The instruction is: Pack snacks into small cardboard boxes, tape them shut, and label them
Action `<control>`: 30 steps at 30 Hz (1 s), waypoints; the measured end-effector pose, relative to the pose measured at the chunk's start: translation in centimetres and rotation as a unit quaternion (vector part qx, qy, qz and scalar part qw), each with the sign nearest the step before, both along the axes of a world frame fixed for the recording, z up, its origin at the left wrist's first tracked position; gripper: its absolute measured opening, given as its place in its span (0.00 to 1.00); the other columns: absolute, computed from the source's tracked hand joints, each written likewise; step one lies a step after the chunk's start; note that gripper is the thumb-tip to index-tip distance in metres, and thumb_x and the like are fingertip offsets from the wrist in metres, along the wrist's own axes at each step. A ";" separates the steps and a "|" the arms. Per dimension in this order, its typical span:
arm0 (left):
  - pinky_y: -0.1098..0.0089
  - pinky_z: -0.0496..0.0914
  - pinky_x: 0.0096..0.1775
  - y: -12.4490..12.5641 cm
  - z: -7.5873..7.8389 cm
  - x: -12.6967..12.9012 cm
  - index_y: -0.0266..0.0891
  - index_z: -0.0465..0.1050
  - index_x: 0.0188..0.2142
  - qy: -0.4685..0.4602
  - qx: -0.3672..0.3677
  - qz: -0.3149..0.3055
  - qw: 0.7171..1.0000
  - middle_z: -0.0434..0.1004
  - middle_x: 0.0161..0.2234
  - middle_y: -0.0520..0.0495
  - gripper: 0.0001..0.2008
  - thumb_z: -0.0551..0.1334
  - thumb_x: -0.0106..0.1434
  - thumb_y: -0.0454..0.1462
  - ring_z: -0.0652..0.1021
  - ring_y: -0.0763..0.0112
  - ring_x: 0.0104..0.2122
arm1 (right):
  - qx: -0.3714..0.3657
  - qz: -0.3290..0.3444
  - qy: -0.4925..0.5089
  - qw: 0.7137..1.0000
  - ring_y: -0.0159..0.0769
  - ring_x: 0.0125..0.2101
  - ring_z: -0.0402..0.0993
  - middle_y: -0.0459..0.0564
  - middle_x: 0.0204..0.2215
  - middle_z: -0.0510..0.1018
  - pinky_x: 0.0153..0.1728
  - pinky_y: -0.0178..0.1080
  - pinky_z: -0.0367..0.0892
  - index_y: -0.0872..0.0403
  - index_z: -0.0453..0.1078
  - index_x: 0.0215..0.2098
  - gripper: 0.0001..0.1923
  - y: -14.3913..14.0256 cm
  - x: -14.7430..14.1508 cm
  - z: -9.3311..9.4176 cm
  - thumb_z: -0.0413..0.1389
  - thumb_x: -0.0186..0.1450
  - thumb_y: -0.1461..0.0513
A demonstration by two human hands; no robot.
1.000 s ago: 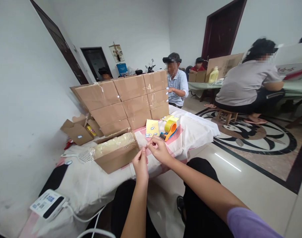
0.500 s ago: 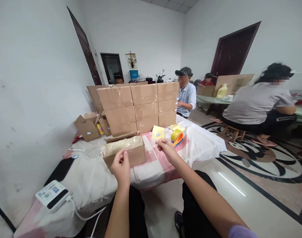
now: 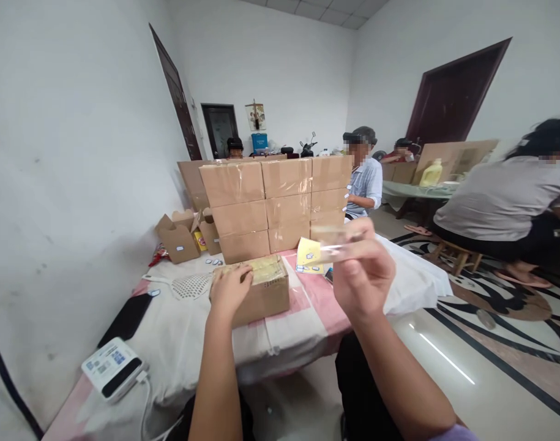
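The right hand [image 3: 362, 275] has risen off the table toward the camera since half a second ago, and the left hand [image 3: 229, 288] has moved onto the open box [image 3: 261, 291]. A clear strip [image 3: 337, 248] sits pinched in the right fingertips [image 3: 353, 236], reaching left. Left fingers curl loosely over the box's near-left edge, touching its contents.

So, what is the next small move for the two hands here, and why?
Probably the left hand lifts out one clear bag from the open box, because it already rests on the bags there, while the right hand is raised off the table, pinching a small clear piece.
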State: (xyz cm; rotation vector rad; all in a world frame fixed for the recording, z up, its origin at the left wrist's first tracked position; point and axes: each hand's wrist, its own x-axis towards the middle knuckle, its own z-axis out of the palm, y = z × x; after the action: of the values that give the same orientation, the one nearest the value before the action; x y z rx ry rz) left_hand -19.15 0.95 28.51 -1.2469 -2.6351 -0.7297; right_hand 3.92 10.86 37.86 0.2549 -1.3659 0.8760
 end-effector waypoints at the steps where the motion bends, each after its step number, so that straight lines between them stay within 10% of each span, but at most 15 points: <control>1: 0.52 0.56 0.64 -0.2 -0.4 0.1 0.48 0.80 0.51 -0.003 0.000 -0.003 1.000 0.74 0.59 0.47 0.18 0.55 0.68 0.43 0.70 0.53 0.62 | -0.017 0.000 0.019 1.000 0.37 0.34 0.68 0.48 0.30 0.69 0.37 0.42 0.65 0.48 0.73 0.29 0.12 -0.3 -0.6 0.2 0.61 0.64 0.51; 5: 0.46 0.49 0.66 -1.2 -1.2 0.4 0.50 0.74 0.58 -0.026 -0.024 -0.048 0.998 0.64 0.66 0.46 0.25 0.58 0.65 0.53 0.61 0.50 0.68 | -0.160 0.080 -0.181 0.967 0.30 0.22 0.62 0.44 0.22 0.66 0.25 0.35 0.61 0.52 0.67 0.25 0.16 0.4 -6.9 -2.4 0.57 0.65 0.50; 8: 0.46 0.47 0.66 -1.8 -1.3 0.5 0.50 0.68 0.62 -0.032 -0.052 -0.079 0.995 0.58 0.69 0.45 0.32 0.63 0.61 0.54 0.56 0.50 0.70 | -0.259 0.129 -0.505 0.813 0.24 0.13 0.51 0.39 0.12 0.59 0.15 0.32 0.45 0.52 0.60 0.19 0.19 2.1 -12.0 -5.5 0.58 0.63 0.54; 11: 0.45 0.47 0.66 -2.0 -1.2 0.6 0.50 0.67 0.63 -0.029 -0.064 -0.077 0.994 0.57 0.69 0.45 0.32 0.65 0.60 0.50 0.56 0.51 0.70 | -0.267 0.125 -0.589 0.753 0.23 0.10 0.49 0.39 0.09 0.60 0.13 0.32 0.41 0.53 0.62 0.19 0.14 3.5 -14.5 -7.1 0.60 0.59 0.61; 17: 0.46 0.49 0.65 -1.8 -0.9 0.8 0.51 0.70 0.61 -0.036 -0.040 -0.058 0.997 0.60 0.68 0.46 0.30 0.65 0.60 0.51 0.59 0.50 0.68 | -0.281 0.107 -0.627 0.719 0.25 0.10 0.54 0.40 0.10 0.62 0.13 0.31 0.44 0.54 0.63 0.19 0.13 3.9 -15.0 -5.6 0.62 0.55 0.67; 24: 0.45 0.46 0.66 -1.8 -1.1 0.3 0.50 0.74 0.57 -0.074 0.034 -0.060 0.995 0.66 0.65 0.42 0.28 0.68 0.56 0.48 0.62 0.48 0.67 | -0.298 0.104 -0.582 0.750 0.25 0.13 0.65 0.41 0.16 0.71 0.13 0.29 0.51 0.56 0.66 0.24 0.10 3.6 -13.8 -2.8 0.63 0.55 0.71; 30: 0.54 0.61 0.61 -2.2 0.1 -0.7 0.41 0.79 0.48 -0.286 0.236 -0.122 0.921 0.82 0.49 0.40 0.27 0.58 0.61 0.56 0.75 0.50 0.57 | -0.302 0.153 -0.542 0.769 0.22 0.11 0.61 0.42 0.22 0.78 0.11 0.29 0.51 0.55 0.66 0.28 0.06 2.6 -11.5 -2.9 0.57 0.57 0.71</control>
State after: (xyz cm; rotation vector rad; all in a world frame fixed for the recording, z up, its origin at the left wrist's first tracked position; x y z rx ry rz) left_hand -19.87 -1.23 28.58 -1.3701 -2.4424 -1.8932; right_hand -7.58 13.44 34.95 -0.6721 -1.9964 1.8486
